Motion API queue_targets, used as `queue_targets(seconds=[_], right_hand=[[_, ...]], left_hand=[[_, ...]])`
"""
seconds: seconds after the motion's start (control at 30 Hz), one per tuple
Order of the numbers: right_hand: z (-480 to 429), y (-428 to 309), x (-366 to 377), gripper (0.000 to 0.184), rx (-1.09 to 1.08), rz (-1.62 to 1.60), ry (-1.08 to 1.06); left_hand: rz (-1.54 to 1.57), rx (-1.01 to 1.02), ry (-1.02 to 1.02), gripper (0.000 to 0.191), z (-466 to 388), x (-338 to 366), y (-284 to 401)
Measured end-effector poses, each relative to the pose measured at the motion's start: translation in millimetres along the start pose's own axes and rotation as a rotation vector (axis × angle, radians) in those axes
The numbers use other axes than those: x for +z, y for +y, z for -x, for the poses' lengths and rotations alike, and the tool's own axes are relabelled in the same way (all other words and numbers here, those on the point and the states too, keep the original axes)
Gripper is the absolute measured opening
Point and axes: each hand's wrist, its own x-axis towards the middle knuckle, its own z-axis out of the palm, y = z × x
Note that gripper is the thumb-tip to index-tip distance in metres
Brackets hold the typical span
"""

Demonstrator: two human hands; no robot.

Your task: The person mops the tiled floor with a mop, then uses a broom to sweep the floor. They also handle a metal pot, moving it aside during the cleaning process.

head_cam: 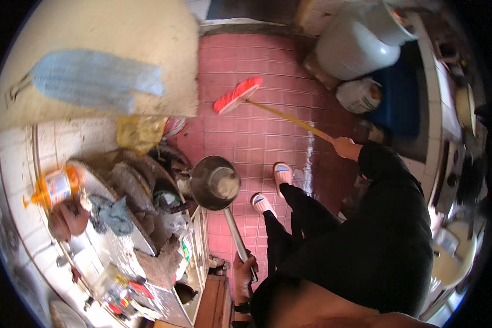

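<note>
My right hand (344,146) grips the end of a yellow stick handle. At its far end a floor brush (238,96) with bright red bristles rests on the red tiled floor (246,135). My left hand (245,264) is closed around the grey handle of a round, long-handled metal pan (215,182). The pan appears held above the floor; something pale shows in its middle, but I cannot tell what. Between the two tools are my feet in pink slippers (283,173). A shiny white streak (310,160) marks darker, wet-looking tiles.
Left, a cluttered shelf holds an orange bottle (57,186), a grey-blue cloth (114,215) and several dishes. A light blue cloth (94,80) hangs on a cream panel (160,37). Right stand a gas cylinder (352,47), a white sack (358,94) and a tiled counter (434,102).
</note>
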Motion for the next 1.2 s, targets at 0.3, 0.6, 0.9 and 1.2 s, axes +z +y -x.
queue_targets(seconds=[0.3, 0.6, 0.9, 1.2], right_hand=[[32.6, 51.4, 24.9, 0.070, 0.139, -0.441, 0.195], [-143.0, 56.5, -27.6, 0.059, 0.304, -1.018, 0.271], [17.6, 12.4, 146.5, 0.075, 0.364, -0.891, -0.025], [68.7, 37.0, 197.2, 0.074, 0.277, -0.791, 0.385]], left_hand=[[-0.143, 0.051, -0.060, 0.021, -10.8, 11.4, 31.0], [-0.229, -0.066, -0.004, 0.020, -19.1, 24.0, 32.2], [-0.268, -0.037, -0.075, 0.018, -16.5, 31.2, 42.5], [-0.341, 0.059, -0.141, 0.024, -12.9, 9.3, 35.6]])
